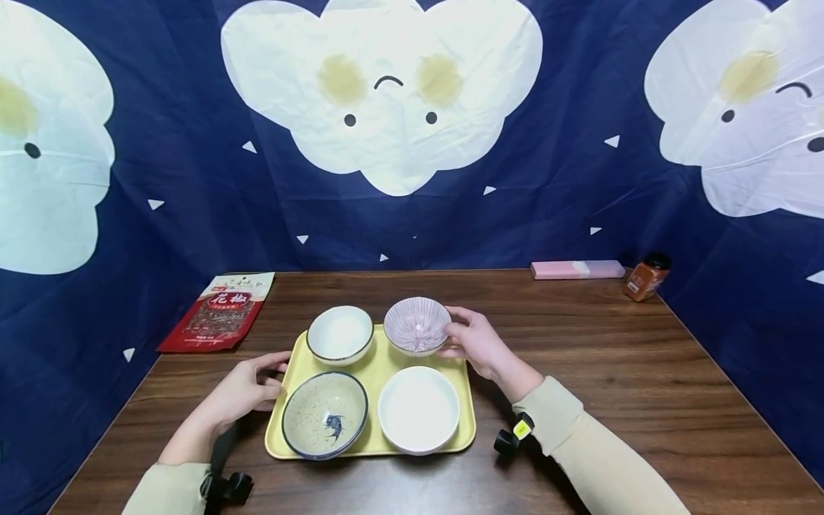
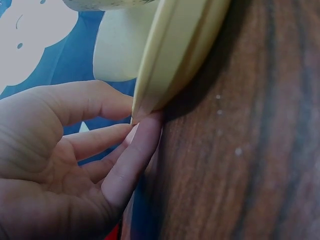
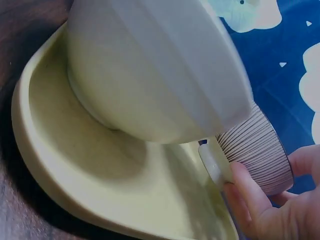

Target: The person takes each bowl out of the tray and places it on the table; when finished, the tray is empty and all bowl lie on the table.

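Observation:
A yellow tray (image 1: 375, 363) lies on the table with bowls in its corners. My left hand (image 1: 249, 386) is at its left edge; the left wrist view has the thumb and fingertips pinching the tray rim (image 2: 150, 75). My right hand (image 1: 475, 342) holds a purple-striped bowl (image 1: 415, 325) at the back right, fingers at its rim and near its foot (image 3: 216, 165). A white bowl with a dark rim (image 1: 340, 334) sits at the back left. In front are a speckled bowl with a blue fish (image 1: 315, 411) and a plain white bowl (image 1: 418, 410).
A red packet of Sichuan pepper (image 1: 219, 315) lies at the back left of the wooden table (image 1: 611, 386). Along the back right are a pink oblong case (image 1: 576, 270) and a black-capped spice jar (image 1: 646, 277). A blue cloth (image 1: 399, 229) hangs behind.

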`<state>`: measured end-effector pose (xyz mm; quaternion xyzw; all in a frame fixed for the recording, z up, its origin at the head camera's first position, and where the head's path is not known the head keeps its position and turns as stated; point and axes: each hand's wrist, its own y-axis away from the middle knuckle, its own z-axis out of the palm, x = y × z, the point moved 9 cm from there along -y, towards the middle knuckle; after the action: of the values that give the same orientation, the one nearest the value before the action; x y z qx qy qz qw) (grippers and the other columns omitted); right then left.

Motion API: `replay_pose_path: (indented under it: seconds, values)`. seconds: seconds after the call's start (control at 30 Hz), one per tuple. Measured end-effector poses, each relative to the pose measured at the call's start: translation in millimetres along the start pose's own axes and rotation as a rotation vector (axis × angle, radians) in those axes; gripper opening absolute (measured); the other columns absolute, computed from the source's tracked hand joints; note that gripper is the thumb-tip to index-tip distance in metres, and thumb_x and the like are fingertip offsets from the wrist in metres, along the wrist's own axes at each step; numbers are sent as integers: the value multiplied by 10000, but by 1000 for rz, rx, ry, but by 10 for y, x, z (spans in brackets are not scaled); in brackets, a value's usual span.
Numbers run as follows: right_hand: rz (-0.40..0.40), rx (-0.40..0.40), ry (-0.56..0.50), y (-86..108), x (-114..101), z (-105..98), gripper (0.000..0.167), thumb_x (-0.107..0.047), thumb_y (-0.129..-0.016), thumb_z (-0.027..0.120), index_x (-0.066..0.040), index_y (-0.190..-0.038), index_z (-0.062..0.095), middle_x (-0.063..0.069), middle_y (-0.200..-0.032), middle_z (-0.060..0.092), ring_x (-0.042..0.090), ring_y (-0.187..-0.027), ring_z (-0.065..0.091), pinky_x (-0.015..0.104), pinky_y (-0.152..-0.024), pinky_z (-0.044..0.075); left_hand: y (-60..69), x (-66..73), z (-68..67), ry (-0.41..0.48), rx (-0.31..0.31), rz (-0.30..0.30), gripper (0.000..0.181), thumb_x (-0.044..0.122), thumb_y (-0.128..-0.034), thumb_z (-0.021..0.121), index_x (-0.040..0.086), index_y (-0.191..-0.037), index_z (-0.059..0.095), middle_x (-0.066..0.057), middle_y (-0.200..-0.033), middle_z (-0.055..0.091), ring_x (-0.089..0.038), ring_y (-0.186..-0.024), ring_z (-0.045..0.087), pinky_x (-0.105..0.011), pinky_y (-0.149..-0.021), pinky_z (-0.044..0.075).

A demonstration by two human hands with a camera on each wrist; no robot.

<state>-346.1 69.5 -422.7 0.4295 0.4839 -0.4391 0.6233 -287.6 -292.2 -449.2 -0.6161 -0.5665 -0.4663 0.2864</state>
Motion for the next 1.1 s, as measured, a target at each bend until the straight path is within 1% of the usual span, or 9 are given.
replay_pose_path:
  seconds: [0.1,0.2,0.33,0.47,0.63,0.77,0.87,1.1]
  values:
    - [-19,-5,-2,58,-75,-35,556,61,-927,464,107,-1477,402,263,-1146,606,255,-886,694,447,-800,596,-5,-13,14,5,1,-7,690,-84,-848,618,-115,-1494,377,-282,-1292,505,-251,-917,612,-432,-734,609]
    - [-31,-10,-14,110,-141,-77,553,53,-940,463,107,-1485,386,273,-1169,604,247,-899,697,445,-814,594,2,-1,-4,4,-4,-2,694,-85,-847,617,-127,-1493,365,-286,-1287,504,-253,-918,608,-432,-734,609]
    - [-44,-7,-29,179,-208,-193,543,48,-959,459,113,-1490,365,267,-1178,606,232,-903,696,431,-822,594,-3,-10,-8,-1,-11,-3,694,-84,-857,612,-140,-1495,345,-294,-1289,500,-256,-922,601,-435,-737,608]
    - [-60,8,-46,243,-247,-359,545,49,-972,449,124,-1500,334,229,-1151,613,208,-898,692,412,-822,593,-11,-12,2,-4,-11,-10,693,-85,-857,611,-139,-1495,347,-292,-1290,501,-260,-926,596,-436,-735,608]
    - [-77,46,-62,341,-285,-591,543,53,-990,442,138,-1507,297,162,-1092,636,174,-886,692,363,-794,597,-4,18,3,-6,-5,-11,693,-80,-851,618,-126,-1493,364,-280,-1284,505,-250,-915,598,-434,-734,608]
    - [-83,75,-61,401,-296,-770,537,46,-1003,442,145,-1507,284,137,-1102,632,163,-889,694,349,-791,596,2,27,-7,-7,-1,-4,695,-77,-851,622,-128,-1494,362,-283,-1281,504,-247,-909,601,-436,-730,609]
    - [-77,90,-52,442,-290,-897,543,35,-1010,442,144,-1514,272,139,-1132,619,155,-893,695,345,-792,596,3,31,-10,-7,-2,2,696,-78,-851,619,-135,-1493,356,-291,-1281,500,-250,-910,598,-439,-731,608]
    - [-38,119,-56,530,-214,-1159,554,28,-1021,435,133,-1529,242,130,-1143,610,153,-910,694,338,-791,595,-4,-3,16,0,5,-28,699,-90,-835,619,-110,-1493,384,-275,-1293,501,-264,-912,593,-432,-739,609]
